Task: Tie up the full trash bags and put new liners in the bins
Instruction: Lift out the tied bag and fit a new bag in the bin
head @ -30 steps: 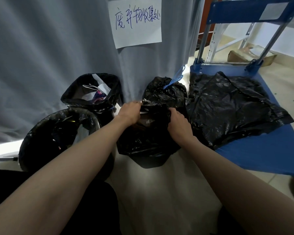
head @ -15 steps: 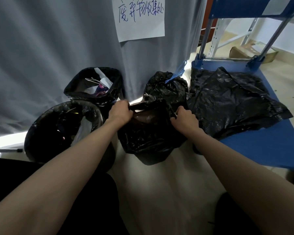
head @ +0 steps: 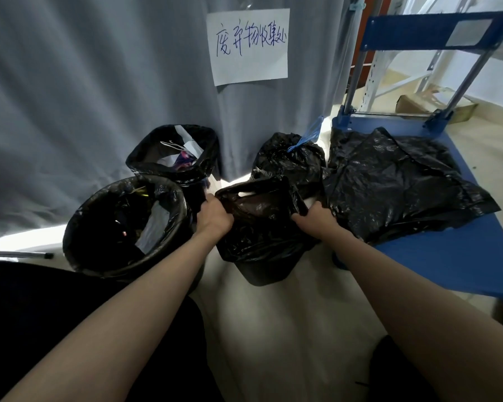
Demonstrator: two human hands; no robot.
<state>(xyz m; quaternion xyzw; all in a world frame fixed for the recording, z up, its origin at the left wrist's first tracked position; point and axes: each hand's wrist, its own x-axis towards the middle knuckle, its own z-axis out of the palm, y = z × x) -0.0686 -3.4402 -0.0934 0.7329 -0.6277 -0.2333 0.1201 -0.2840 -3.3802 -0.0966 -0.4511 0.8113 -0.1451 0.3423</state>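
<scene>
A grey curtain (head: 84, 97) hangs behind a blue cart (head: 462, 256) piled with black liners (head: 395, 184). A big bin (head: 122, 221) stands left. The middle bin (head: 262, 271) wears a liner (head: 259, 233); left hand (head: 214, 217) and right hand (head: 317, 219) grip its rim, fingers curled. A tied bag (head: 288, 163) sits behind it.

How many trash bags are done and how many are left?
Done: one tied trash bag, knotted with a blue tie, stands by the curtain. In hand: the left hand and right hand grip the rim of a black liner over the small bin. Left: the round bin and the back bin have open, untied bags. Spare liners wait on the blue cart.
</scene>
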